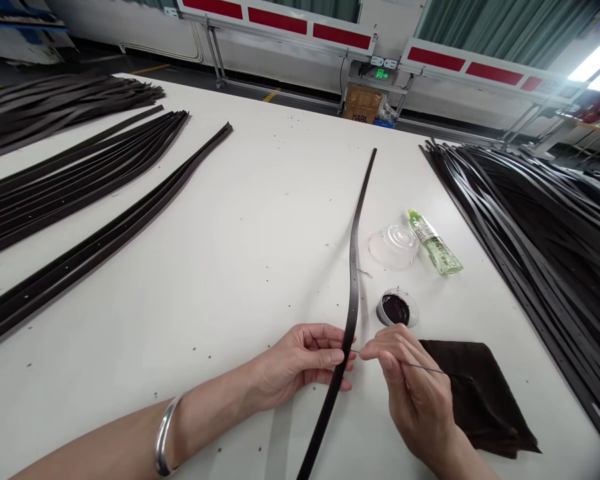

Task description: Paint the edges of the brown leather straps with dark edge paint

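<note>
A long dark leather strap (354,280) with small holes runs from the front edge away from me. My left hand (305,363) grips it, thumb on top and fingers beneath. In my right hand (415,380) is a thin metal rod (427,368), pinched between thumb and fingers. Its tip meets the strap's right edge, close to my left fingertips. Just beyond my right hand stands a small round cup of dark liquid (396,309). A folded dark cloth (485,393) lies to the right, partly behind that hand.
A clear plastic bowl (394,245) and a green tube (435,243) are on the white table (220,267) beyond the cup. Dark straps (525,247) are heaped along the right side. More straps (80,173) lie in groups at left. Small dark scraps dot the tabletop.
</note>
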Demonstrator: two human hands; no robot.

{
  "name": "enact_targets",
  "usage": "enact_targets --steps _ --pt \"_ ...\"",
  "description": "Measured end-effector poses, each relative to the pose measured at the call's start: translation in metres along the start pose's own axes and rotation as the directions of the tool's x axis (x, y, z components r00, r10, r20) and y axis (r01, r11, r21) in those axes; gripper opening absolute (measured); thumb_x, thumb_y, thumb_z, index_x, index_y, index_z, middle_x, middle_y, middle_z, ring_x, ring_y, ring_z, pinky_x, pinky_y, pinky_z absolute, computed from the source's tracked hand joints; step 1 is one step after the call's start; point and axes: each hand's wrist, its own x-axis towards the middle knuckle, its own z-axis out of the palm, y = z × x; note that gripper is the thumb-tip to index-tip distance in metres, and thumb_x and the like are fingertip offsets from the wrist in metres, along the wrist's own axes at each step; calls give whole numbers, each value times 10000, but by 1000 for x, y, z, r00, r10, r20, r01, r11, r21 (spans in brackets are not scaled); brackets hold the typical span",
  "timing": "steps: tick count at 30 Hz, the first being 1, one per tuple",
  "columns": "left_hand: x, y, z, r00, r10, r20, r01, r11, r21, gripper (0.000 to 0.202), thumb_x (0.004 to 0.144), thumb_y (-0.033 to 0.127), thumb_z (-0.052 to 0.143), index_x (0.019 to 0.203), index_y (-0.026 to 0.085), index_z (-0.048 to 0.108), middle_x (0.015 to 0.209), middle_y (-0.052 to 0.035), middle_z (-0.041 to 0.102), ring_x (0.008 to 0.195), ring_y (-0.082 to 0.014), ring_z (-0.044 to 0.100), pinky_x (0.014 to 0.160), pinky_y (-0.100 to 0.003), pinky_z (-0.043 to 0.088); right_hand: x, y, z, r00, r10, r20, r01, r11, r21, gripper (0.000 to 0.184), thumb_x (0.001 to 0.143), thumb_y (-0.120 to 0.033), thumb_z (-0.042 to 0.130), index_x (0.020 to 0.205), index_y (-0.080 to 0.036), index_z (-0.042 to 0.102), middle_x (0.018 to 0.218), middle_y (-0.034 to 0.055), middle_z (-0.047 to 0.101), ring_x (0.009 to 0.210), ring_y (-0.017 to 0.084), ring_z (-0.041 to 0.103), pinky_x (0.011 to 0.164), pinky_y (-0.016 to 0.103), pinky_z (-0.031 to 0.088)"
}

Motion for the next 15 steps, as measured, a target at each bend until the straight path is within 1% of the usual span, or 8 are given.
enact_targets --steps 5,9,15 --pt "0 0 0 1000 -5 -2 5 1000 -3 206 740 160 798 917 145 693 844 -58 678 800 -171 627 764 -385 575 0 1 1 1000 -27 7 27 1000 -4 307 902 65 411 1033 -167 564 854 53 656 784 175 573 695 361 477" --pt "0 0 1 1000 11 13 -11 1000 14 209 736 199 806 912 154 704 852 -46 667 801 -173 617 765 -387 567 1 0 1 1000 -20 14 20 1000 -20 290 915 38 408 1035 -174 565 834 54 657 770 184 581 686 363 481" --pt "0 0 1 1000 -4 1 4 1000 18 209 731 203 809 910 160 710 847 -43 666 799 -170 614 774 -389 564 3 -1 1 1000 -12 13 12 999 -34 268 925 19 410 1006 -174 579 807 52 662 753 183 592 687 353 490"
